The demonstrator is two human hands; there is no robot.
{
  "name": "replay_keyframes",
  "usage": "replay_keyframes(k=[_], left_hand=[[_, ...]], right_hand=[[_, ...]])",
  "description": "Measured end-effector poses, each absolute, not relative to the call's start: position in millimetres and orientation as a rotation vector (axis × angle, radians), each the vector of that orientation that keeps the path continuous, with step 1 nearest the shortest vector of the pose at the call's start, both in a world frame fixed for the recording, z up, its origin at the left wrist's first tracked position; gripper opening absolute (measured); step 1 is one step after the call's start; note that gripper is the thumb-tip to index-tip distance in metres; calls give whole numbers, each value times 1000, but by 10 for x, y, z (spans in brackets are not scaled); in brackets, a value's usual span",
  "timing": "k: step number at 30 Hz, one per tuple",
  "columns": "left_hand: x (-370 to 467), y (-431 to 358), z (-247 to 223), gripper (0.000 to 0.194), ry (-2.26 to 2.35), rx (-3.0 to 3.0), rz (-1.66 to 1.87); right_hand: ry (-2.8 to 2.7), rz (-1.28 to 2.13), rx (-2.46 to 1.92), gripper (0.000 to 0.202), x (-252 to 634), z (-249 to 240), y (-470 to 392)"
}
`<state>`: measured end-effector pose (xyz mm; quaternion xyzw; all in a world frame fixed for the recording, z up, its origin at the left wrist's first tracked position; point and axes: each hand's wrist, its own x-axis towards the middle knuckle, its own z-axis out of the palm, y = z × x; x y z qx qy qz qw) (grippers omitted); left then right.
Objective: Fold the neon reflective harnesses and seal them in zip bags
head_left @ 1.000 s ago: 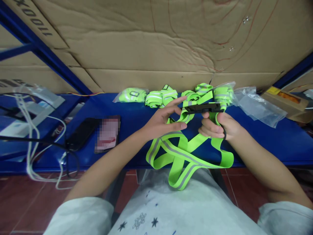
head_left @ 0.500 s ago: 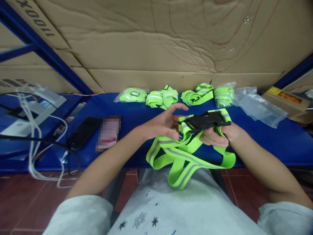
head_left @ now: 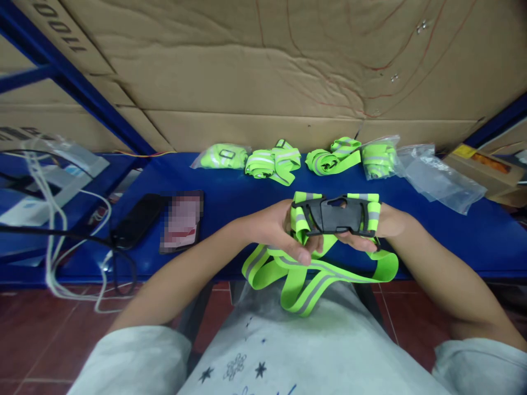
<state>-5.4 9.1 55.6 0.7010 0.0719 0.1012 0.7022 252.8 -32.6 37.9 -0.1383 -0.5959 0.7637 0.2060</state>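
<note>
A neon-green reflective strap (head_left: 337, 269) with a grey stripe is held up in front of me, its loops hanging over the blue table's front edge. The black side-release buckle (head_left: 341, 215) on it faces me, its two halves joined, with strap folded at both ends. My left hand (head_left: 284, 233) closes on the strap at the buckle's left end, thumb below in front and other fingers partly hidden behind. Under the right end, my right hand (head_left: 362, 242) grips the strap, with most of its fingers hidden by buckle and webbing.
Along the back of the blue table (head_left: 247, 200) lie rolled green straps (head_left: 274, 162), a bagged strap (head_left: 379, 159) and clear plastic bags (head_left: 440, 178). A cardboard box (head_left: 486, 170) stands at right. Two phones (head_left: 138, 219) and white cables (head_left: 55, 247) are at left.
The buckle has turned from a slant to level, facing me more fully. My left hand has moved from spread fingers beside the strap to a closed hold at the buckle's left end.
</note>
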Motion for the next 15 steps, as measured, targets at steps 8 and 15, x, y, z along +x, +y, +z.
replay_keyframes(k=[8,15], left_hand=[[-16,91,542,26,522,1761,420],[-20,220,419,15,763,2279,827]], right_hand=[[-1671,1667,-694,40,2431,542,-344],[-1397,1290,-1024,37,2322,488,-240]])
